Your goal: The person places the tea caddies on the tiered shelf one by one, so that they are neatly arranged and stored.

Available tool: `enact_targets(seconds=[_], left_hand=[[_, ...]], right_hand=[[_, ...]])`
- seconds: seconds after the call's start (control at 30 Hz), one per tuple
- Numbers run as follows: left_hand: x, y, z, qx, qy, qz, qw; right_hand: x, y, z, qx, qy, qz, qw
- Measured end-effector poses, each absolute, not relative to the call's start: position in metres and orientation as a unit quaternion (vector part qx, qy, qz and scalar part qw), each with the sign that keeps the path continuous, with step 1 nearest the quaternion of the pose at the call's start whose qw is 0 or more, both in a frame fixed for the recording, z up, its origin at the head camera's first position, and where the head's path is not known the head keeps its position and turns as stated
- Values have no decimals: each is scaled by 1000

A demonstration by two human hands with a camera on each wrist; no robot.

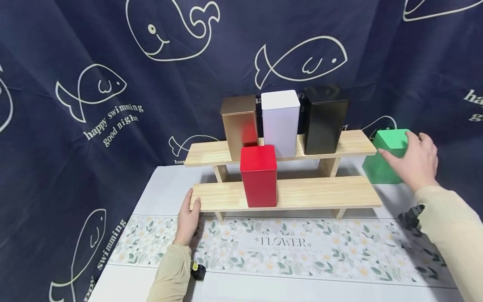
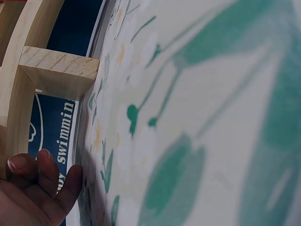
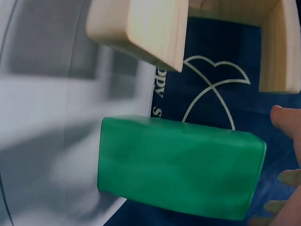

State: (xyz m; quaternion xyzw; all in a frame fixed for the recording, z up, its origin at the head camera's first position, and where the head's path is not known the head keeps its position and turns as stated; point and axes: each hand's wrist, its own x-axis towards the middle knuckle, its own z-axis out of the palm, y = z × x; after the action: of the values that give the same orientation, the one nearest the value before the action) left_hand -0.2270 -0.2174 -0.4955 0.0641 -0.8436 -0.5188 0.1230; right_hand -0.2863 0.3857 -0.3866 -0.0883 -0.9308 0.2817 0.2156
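Observation:
A two-tier wooden shelf [image 1: 328,191] stands on the table, its lower plank's left end held by my left hand [image 1: 187,218]. The left wrist view shows curled fingers [image 2: 45,174] of that hand under the plank. At the shelf's right, a green tin [image 1: 383,165] stands on the table. My right hand [image 1: 420,161] is at its top, thumb and fingers spread; the right wrist view shows a gap between thumb and tin. A red tin [image 1: 259,180] sits on the lower tier. Brown [image 1: 238,126], white [image 1: 280,126] and black [image 1: 324,123] tins stand on the upper tier.
A floral runner [image 1: 283,247] printed FLOWER lies across the white table [image 1: 158,188] before the shelf. Close behind the shelf hangs a dark blue curtain [image 1: 226,75] with fish drawings. Wooden supports [image 1: 220,216] hold up the lower plank.

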Motion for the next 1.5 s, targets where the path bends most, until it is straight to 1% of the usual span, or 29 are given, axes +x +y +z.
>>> enact_targets(seconds=[0.2,0.33,0.47,0.8,1.23,1.5], left_hand=[[-232,-211,-494,55,-844,-519,127],[-234,-207,-494,46,-846,-518,121],[-235,-205,-493,42,-844,-522,121],[-235,-206,-493,49,-841,-525,123],[-229,-215,-496,55,-840,-525,125],[-226,-219,-495,60,-843,-518,127]], right_hand=[[-294,400,-385,-138,-939,264,169],[-295,410,-389,-168,-942,250,148],[-295,416,-394,-173,-943,247,143],[-293,416,-396,-180,-919,303,176],[-274,416,-393,-176,-904,323,216],[-250,410,-377,-156,-905,307,249]])
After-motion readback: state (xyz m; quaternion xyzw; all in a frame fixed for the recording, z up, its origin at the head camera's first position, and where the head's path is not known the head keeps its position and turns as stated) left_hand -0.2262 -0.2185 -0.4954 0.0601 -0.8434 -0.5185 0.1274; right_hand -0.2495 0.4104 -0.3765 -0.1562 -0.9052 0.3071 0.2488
